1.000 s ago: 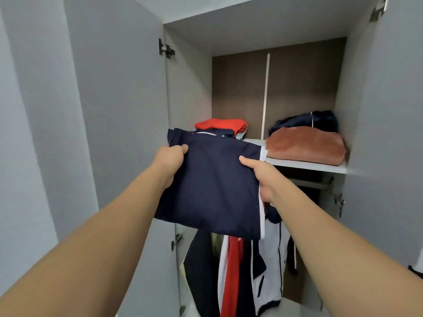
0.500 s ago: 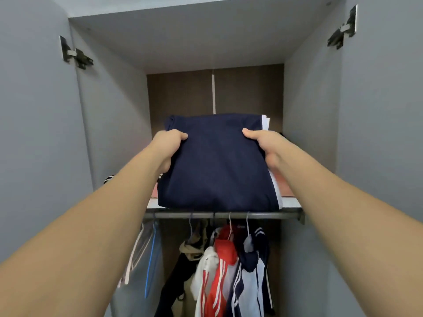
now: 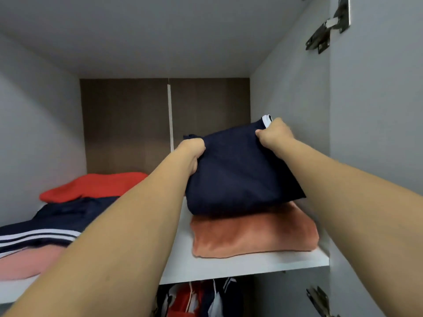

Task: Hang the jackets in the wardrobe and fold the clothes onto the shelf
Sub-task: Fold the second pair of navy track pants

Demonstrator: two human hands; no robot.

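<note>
In the head view, the left hand (image 3: 191,150) and the right hand (image 3: 273,135) are each gripping a top corner of a folded navy garment (image 3: 240,175), fingers curled tight into the cloth. The garment is sitting with its lower edge on an orange folded cloth (image 3: 251,232) at the right end of the white shelf (image 3: 240,267), while its upper part is tilting up toward the back panel (image 3: 128,124), so it is not lying flat yet.

Judging by how things lie, the task is looking well along. Further left on the shelf, a red garment (image 3: 93,186), a navy striped garment (image 3: 52,225) and a pink cloth (image 3: 25,261) are already lying folded, and below the shelf hanging jackets (image 3: 201,298) are showing at the bottom. What seems left for this piece is laying it down and letting go; whether more clothes are waiting outside the wardrobe cannot be told.

For room, the right hand is working close beside the right side wall (image 3: 290,92), so there is little slack on that side. The ceiling of the compartment is well above the hands. Between the orange cloth and the left pile a strip of bare shelf is lying open under the left forearm. The door hinge (image 3: 327,30) is sitting high and clear of the arms.
</note>
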